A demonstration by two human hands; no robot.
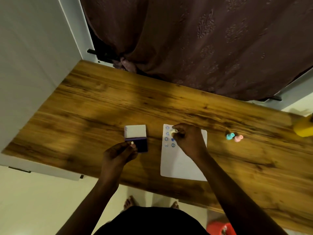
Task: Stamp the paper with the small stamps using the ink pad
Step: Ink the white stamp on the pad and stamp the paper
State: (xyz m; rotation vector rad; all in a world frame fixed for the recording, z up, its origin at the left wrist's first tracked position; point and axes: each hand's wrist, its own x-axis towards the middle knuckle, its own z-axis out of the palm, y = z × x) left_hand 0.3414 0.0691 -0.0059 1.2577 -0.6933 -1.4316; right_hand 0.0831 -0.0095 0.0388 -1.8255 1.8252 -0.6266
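A white sheet of paper (181, 165) lies on the wooden table (101, 106), with several blue round stamp marks (169, 139) in two columns near its far left corner. My right hand (189, 141) pinches a small pale yellow stamp (174, 131) down on the paper's top left area. To the left sits the ink pad (142, 145), open, its white lid (135, 131) folded back. My left hand (120, 154) rests at the pad's near left edge, fingertips touching it. A teal stamp (230, 136) and a pink stamp (238, 138) lie on the table to the right.
A yellow object (304, 128) sits at the table's far right edge. A brown curtain (203, 44) hangs behind the table. White wall panel on the left. A red object (220, 228) lies on the floor near my feet.
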